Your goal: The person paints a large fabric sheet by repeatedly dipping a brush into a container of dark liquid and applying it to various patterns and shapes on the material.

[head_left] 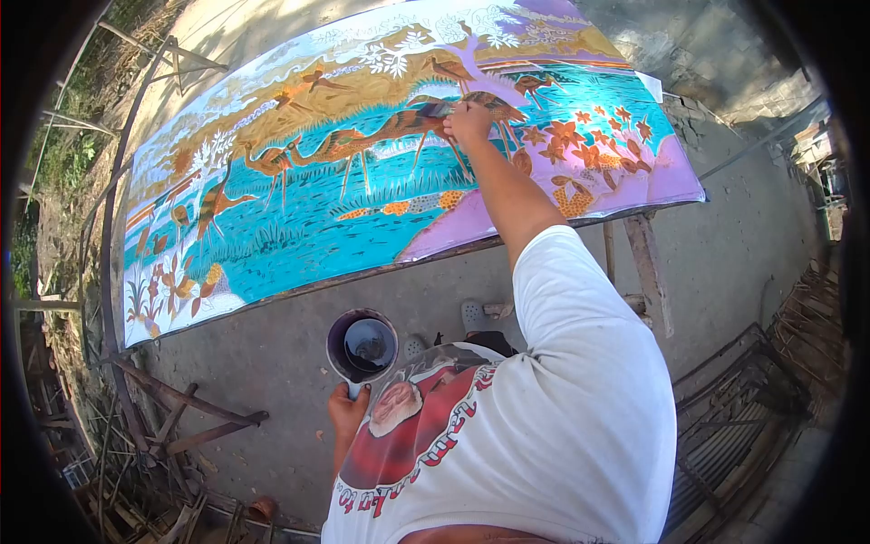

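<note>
My left hand [346, 412] is wrapped around the handle of a mug-like pot [388, 321], held low in front of my shirt. Dark liquid lies inside it, with a pale reflection on the surface. My right arm stretches out over a long painted cloth [308, 270]. Near its upper middle, my right hand [468, 124] is closed against a brown, dark-striped bird figure [498, 105]. Whatever the fingers pinch is too small or hidden to make out. Around the hand are more long-legged birds on turquoise water, and orange flowers [564, 136] on a lilac patch.
A wooden frame supports the cloth, with a leg [648, 272] at the right. Poles [136, 181] and crossed sticks [208, 426] stand at the left. A metal rack [734, 426] is at the lower right. Grey concrete ground [263, 363] shows below the cloth, with my clogs [473, 315] on it.
</note>
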Demonstrator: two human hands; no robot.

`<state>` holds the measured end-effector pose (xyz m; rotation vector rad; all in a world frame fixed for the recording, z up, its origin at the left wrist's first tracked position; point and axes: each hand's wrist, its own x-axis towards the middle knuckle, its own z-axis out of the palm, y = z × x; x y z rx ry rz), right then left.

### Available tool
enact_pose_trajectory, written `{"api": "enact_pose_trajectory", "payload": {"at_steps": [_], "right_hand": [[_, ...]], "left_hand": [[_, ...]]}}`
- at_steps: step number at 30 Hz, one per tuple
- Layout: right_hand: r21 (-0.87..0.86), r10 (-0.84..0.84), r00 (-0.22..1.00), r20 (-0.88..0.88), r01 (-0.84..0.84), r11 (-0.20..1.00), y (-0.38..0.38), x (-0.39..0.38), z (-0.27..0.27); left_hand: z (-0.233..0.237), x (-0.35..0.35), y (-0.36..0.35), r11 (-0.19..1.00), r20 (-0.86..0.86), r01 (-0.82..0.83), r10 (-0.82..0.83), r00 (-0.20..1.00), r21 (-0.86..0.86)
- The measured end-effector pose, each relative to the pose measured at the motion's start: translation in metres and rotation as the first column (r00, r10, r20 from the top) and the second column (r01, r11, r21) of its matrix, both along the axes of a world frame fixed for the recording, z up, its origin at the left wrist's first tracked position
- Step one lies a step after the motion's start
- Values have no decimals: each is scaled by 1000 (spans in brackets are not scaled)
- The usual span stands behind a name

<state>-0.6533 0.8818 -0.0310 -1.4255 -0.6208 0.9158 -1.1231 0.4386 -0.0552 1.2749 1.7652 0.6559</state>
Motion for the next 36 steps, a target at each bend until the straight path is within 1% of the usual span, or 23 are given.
{"api": "enact_pose_trajectory", "payload": {"at_steps": [3,4,6,7,9,10,11,13,14,16,18,20,22,23,25,27,28,29,30,32,33,35,36], "right_hand": [[-73,-49,936,349,79,994,-27,58,3],[-73,-56,932,357,87,994,-44,57,12],[-93,0,980,197,18,995,-85,57,24],[-90,-12,978,208,31,995,-98,63,28],[-12,-183,899,399,204,979,-128,84,24],[-6,-199,892,405,221,975,-139,96,26],[-22,-163,826,539,207,978,-152,104,32],[-70,-70,643,763,190,979,-180,103,50],[-37,-64,807,586,105,994,-199,92,59],[14,55,976,209,-59,998,-251,30,126],[-56,344,925,164,-339,939,-292,-13,160],[-135,607,766,213,-592,795,-321,-58,166],[-304,754,505,421,-705,641,-343,-101,162],[-304,747,513,422,-696,650,-351,-113,153],[-375,588,55,807,-720,583,-365,-125,134],[-362,574,76,816,-707,608,-376,-122,140],[-330,694,402,597,-665,670,-382,-118,153],[-324,687,668,287,-607,726,-387,-112,162],[-326,683,671,290,-602,729,-392,-100,163],[-50,473,880,-38,-474,879,-396,-71,163],[-48,474,880,-33,-475,879,-394,-61,164],[212,331,913,-239,-284,935,-387,-41,164],[248,298,911,-284,-231,941,-378,-25,158]], "left_hand": [[14,5,10,999,-6,35,-35,999,-9],[15,6,14,999,24,44,-44,999,-13],[13,6,23,996,40,83,-84,996,26],[12,6,28,992,44,113,-116,992,58],[13,3,40,980,-6,188,-188,982,57],[13,3,49,967,-66,251,-247,967,54],[14,3,57,962,-60,266,-263,963,61],[19,2,70,897,-174,429,-408,896,109],[21,4,76,890,-170,441,-420,891,113],[29,9,88,847,-180,525,-504,845,89],[35,14,99,815,-166,572,-553,816,96],[48,21,110,758,-157,645,-628,762,96],[64,30,117,731,-129,678,-667,734,79],[73,35,120,706,-102,705,-698,709,66],[99,45,124,677,-75,733,-730,680,60],[121,52,129,647,-48,760,-759,650,57],[129,55,132,640,-21,766,-766,642,64],[135,58,134,634,7,770,-772,635,73],[141,61,136,630,9,773,-776,631,76],[151,70,143,627,78,775,-779,622,84],[155,75,147,627,78,774,-779,622,89],[162,85,155,656,151,747,-754,640,110],[166,89,158,660,149,743,-750,644,112]]}}
